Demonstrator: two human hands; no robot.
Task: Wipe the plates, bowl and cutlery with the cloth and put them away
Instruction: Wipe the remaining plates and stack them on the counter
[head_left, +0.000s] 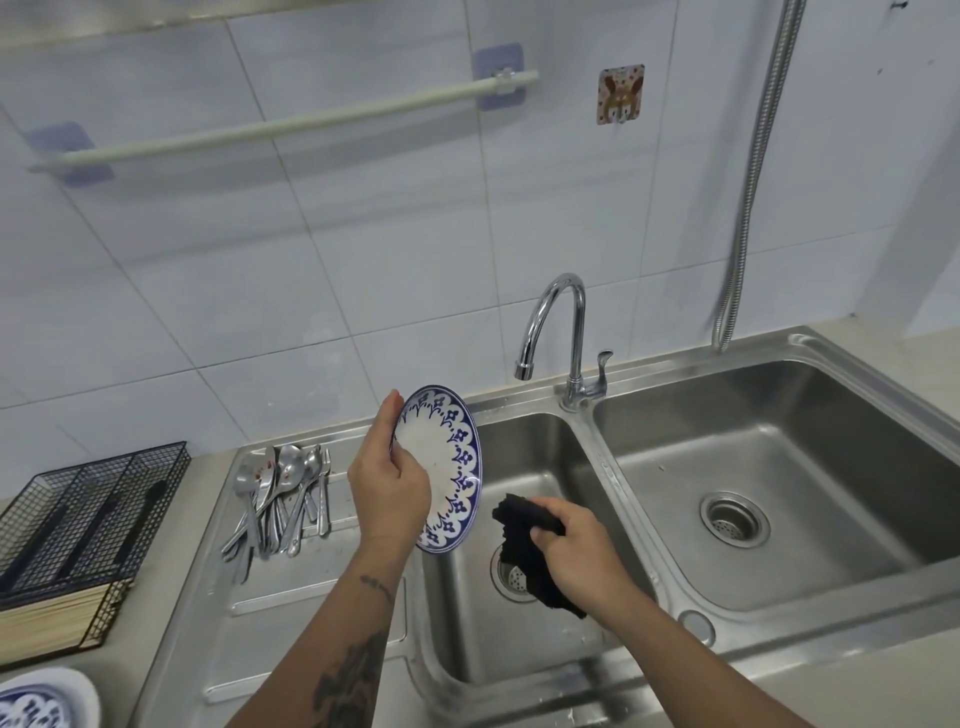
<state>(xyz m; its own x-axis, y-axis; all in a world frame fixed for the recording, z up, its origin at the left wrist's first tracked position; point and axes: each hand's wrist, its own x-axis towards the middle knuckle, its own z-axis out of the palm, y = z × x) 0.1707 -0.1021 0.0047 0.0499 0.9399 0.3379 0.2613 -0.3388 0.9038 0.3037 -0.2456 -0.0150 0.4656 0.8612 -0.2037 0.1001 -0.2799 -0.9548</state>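
Note:
My left hand (387, 480) grips a white plate with a blue patterned rim (447, 462), held nearly on edge above the left side of the small sink basin (524, 447). Just right of the plate and apart from it, my right hand (579, 553) holds a bunched black cloth (522, 530) over the basin's drain. A heap of metal spoons and forks (283, 493) lies on the steel draining board (311, 613) to the left. Another blue and white plate (41, 699) shows at the bottom left corner, partly cut off.
A black wire rack (88, 514) sits on the counter at the left, on top of a pale ribbed block. A chrome tap (563, 338) rises behind the basins. The larger basin (779, 467) lies to the right. A metal hose (753, 171) hangs on the tiled wall.

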